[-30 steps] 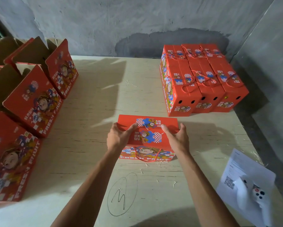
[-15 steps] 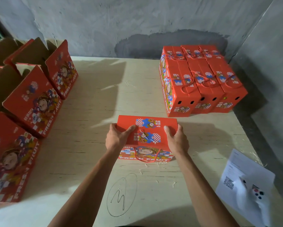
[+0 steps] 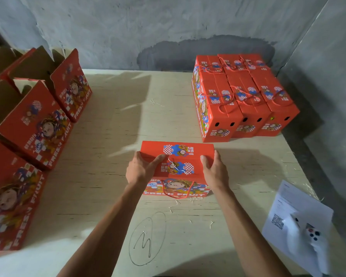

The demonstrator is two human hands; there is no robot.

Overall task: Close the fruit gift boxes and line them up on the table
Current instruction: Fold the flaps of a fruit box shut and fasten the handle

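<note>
Two hands meet on one gift box (image 3: 177,166), which stands on the desk (image 3: 112,136) straight ahead of the person, just beyond a pencilled circle (image 3: 147,238). Its long axis runs left to right across the view, so each hand takes one end: the left hand (image 3: 141,169) is curled round the box's left end with the thumb laid over the top flap, and the right hand (image 3: 215,170) grips the right end the same way. Neither hand is nearer than the other; the box lies squarely between them. Its lid looks folded down, and a red cord handle hangs over the near face. To the right of the box, and nearer, a printed sheet (image 3: 294,214) lies with a white controller (image 3: 310,242) on it. Left of the box, well apart, open boxes (image 3: 36,124) stand with flaps up. Beyond the box and to its right, the closed boxes (image 3: 240,96) sit tight together in rows, long axes pointing away, so this one probably needs a quarter turn before joining them
</note>
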